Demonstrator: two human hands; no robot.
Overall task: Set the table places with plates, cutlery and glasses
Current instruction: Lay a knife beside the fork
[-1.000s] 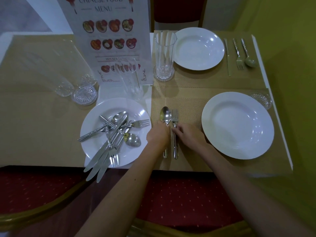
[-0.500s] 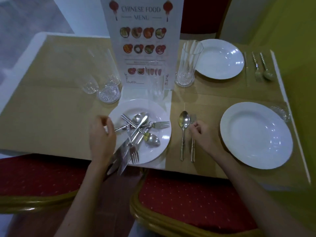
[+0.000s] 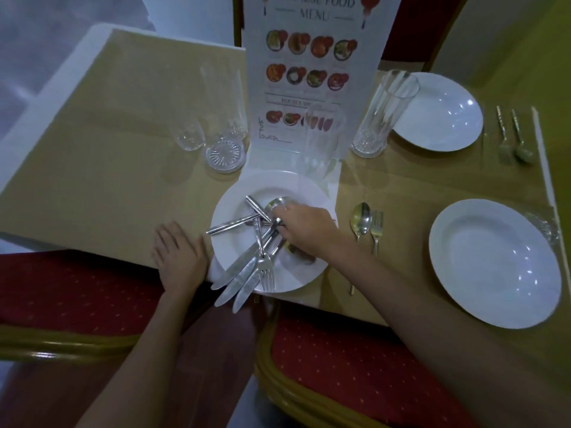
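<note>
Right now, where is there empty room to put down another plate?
The wide bare cloth left of the menu stand, beyond the left hand, is free up to the small glasses. It is crowded around the cutlery plate, where the right hand reaches in.

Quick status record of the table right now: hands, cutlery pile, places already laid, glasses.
left hand: flat on the table edge beside the pile plate, holding nothing
right hand: reaching into the cutlery pile; grip hidden
pile plate: near edge, knife blades overhang the rim
near right place: plate, spoon and fork to its left
far right place: plate, tall glass, cutlery alongside
spare glasses: by the menu stand
</note>
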